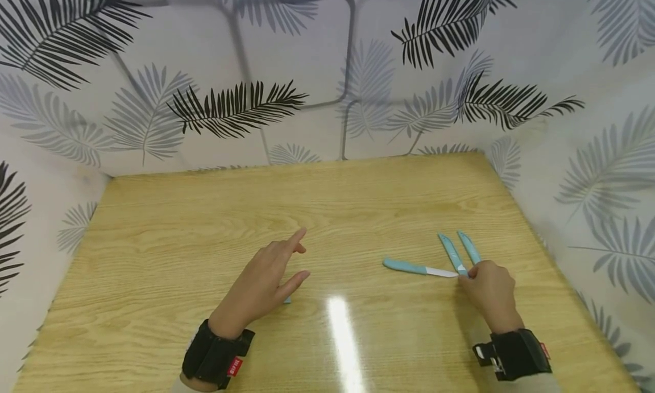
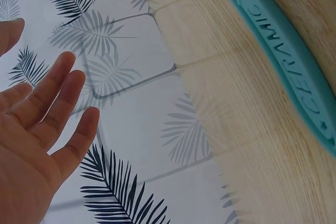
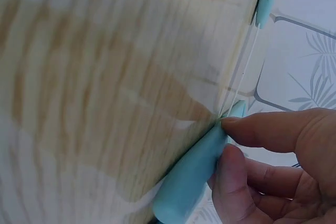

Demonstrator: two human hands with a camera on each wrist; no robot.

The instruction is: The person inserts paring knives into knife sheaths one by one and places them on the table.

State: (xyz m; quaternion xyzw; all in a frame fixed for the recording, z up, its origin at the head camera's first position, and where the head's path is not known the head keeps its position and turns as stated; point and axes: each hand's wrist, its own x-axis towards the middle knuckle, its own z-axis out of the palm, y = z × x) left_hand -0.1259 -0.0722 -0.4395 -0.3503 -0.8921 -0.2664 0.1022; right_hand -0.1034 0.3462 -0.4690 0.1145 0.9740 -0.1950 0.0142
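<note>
My right hand [image 1: 490, 290] pinches a light blue knife handle [image 3: 191, 179] between thumb and fingers, low over the table. In the head view, the upper ends of two sheathed light blue knives [image 1: 450, 251] stick out beyond it, their lower ends partly hidden by the hand. To its left lies a knife [image 1: 404, 266] with a bare white blade, its tip pointing at the fingertips. My left hand [image 1: 263, 273] hovers with loosely spread fingers, holding nothing. Under it lies a teal blade sheath [image 2: 289, 56] embossed "CERAMIC", mostly hidden in the head view.
The wooden table [image 1: 215, 228] spans the work area. A leaf-patterned cloth [image 1: 307, 57] rises behind its far edge and along both sides. A bright strip of reflected light [image 1: 344, 342] crosses the tabletop between the hands. Each wrist wears a black strap [image 1: 215, 353].
</note>
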